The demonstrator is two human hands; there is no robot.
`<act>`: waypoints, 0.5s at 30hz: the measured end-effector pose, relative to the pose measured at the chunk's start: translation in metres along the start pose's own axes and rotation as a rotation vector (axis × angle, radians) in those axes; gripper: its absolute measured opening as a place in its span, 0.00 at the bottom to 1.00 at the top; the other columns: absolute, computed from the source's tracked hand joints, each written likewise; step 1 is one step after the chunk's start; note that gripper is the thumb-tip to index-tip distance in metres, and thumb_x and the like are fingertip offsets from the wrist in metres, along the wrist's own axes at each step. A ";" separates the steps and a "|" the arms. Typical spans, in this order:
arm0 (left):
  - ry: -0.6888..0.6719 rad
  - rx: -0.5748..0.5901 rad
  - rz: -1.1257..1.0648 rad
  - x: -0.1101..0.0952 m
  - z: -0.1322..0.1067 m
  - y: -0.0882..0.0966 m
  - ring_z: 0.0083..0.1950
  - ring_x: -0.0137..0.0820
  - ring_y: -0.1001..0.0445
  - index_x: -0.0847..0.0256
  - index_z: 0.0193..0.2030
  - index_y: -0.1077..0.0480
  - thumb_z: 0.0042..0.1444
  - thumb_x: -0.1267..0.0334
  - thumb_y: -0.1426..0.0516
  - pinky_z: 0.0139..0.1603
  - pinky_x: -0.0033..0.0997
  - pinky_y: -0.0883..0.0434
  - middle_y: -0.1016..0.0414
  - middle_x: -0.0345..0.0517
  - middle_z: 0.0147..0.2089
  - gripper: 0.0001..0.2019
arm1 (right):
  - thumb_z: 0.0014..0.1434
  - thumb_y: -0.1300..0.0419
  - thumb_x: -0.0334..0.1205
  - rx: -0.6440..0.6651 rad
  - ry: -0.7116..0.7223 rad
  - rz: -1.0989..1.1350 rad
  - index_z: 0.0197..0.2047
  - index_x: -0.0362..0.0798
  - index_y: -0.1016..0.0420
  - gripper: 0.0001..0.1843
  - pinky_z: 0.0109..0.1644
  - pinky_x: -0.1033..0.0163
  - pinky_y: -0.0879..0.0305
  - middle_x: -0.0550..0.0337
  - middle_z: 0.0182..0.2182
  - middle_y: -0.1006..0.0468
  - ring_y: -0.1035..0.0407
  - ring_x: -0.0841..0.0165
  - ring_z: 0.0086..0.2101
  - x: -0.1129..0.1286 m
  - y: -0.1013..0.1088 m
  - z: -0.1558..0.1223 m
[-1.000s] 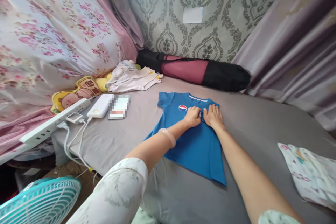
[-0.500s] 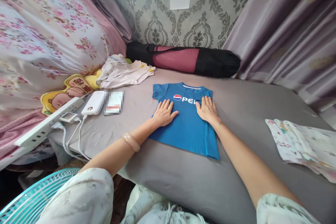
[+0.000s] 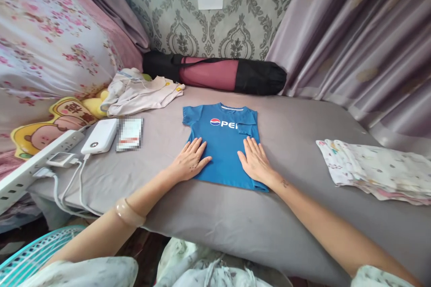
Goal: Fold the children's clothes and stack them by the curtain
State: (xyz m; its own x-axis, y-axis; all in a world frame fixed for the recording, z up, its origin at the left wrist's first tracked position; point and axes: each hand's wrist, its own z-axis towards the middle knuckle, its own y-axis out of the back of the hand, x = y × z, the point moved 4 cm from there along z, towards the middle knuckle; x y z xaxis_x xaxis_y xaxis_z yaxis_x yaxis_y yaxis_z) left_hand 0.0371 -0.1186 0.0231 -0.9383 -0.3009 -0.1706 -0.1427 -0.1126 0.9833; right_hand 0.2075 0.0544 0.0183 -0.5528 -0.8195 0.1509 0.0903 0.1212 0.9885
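A blue T-shirt (image 3: 220, 157) with a round red, white and blue logo and white letters lies on the grey bed sheet, its collar away from me. The right side of the shirt is folded inward, with that sleeve lying across the last letters. My left hand (image 3: 190, 159) rests flat on the shirt's lower left edge, fingers outstretched. On the lower right part, my right hand (image 3: 256, 161) lies flat over the folded side, its fingers slightly spread. Neither hand grips the cloth.
Folded patterned cloths (image 3: 373, 166) lie at the right. A black and red roll bag (image 3: 208, 74) lies along the wall. At the left are crumpled light clothes (image 3: 141, 94), a white power bank (image 3: 100, 136), a power strip (image 3: 40, 166) with cables and a teal fan (image 3: 37, 255).
Both hands have slid down the shirt toward me, from beside the lettering to its lower part. The folded sleeve now shows. The camera view has shifted somewhat to the right.
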 end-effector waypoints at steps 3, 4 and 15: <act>-0.017 0.000 0.010 0.000 -0.005 0.007 0.73 0.43 0.54 0.67 0.69 0.47 0.66 0.42 0.62 0.71 0.48 0.52 0.51 0.59 0.72 0.35 | 0.69 0.66 0.52 0.015 0.013 0.060 0.71 0.34 0.56 0.37 0.71 0.49 0.62 0.45 0.70 0.58 0.65 0.59 0.68 0.002 0.008 -0.009; -0.021 -0.009 0.012 0.001 -0.008 0.009 0.73 0.43 0.55 0.67 0.69 0.47 0.66 0.42 0.62 0.71 0.49 0.53 0.51 0.58 0.72 0.35 | 0.69 0.66 0.53 0.015 0.032 0.081 0.72 0.35 0.57 0.37 0.71 0.50 0.62 0.46 0.70 0.59 0.65 0.60 0.68 0.004 0.010 -0.015; 0.024 -0.084 -0.130 0.012 -0.020 0.006 0.71 0.43 0.48 0.59 0.66 0.41 0.65 0.43 0.57 0.70 0.52 0.48 0.44 0.54 0.70 0.30 | 0.67 0.55 0.53 0.131 0.174 -0.081 0.65 0.38 0.37 0.32 0.65 0.50 0.47 0.41 0.65 0.40 0.45 0.54 0.63 0.030 0.036 -0.035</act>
State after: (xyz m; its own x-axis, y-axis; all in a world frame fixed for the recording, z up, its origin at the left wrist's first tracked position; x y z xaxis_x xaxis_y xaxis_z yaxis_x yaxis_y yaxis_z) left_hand 0.0311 -0.1418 0.0256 -0.9055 -0.3015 -0.2986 -0.2347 -0.2303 0.9444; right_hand 0.2228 0.0148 0.0583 -0.4019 -0.9123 0.0783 -0.0632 0.1130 0.9916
